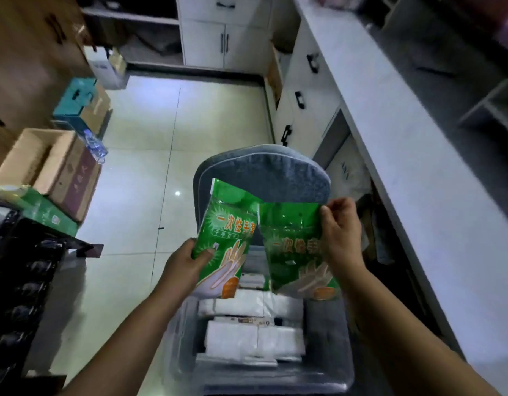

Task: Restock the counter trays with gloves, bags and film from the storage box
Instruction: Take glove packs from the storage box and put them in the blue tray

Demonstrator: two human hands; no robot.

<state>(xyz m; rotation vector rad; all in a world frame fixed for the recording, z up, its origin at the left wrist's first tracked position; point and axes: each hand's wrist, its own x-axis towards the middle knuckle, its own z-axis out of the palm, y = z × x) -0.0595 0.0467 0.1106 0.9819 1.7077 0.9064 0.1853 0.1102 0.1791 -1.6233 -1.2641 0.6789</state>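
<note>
Grey-white laminate forms the long counter (pixel 412 155) on the right; any trays on it are not clearly visible. Below the camera, the clear plastic storage box (pixel 327 364) on a grey padded chair (pixel 264 175) holds rows of folded white plastic packs (pixel 252 335). Above it, the left hand (pixel 187 267) pinches one green glove packet (pixel 227 241) and the right hand (pixel 342 232) clasps a second green packet (pixel 297 252). Restocking looks barely begun: gloves are lifted out, nothing yet delivered.

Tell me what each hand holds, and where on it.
Left hand holds a green glove pack by its lower left edge. Right hand holds a second pack by its upper right edge.
</note>
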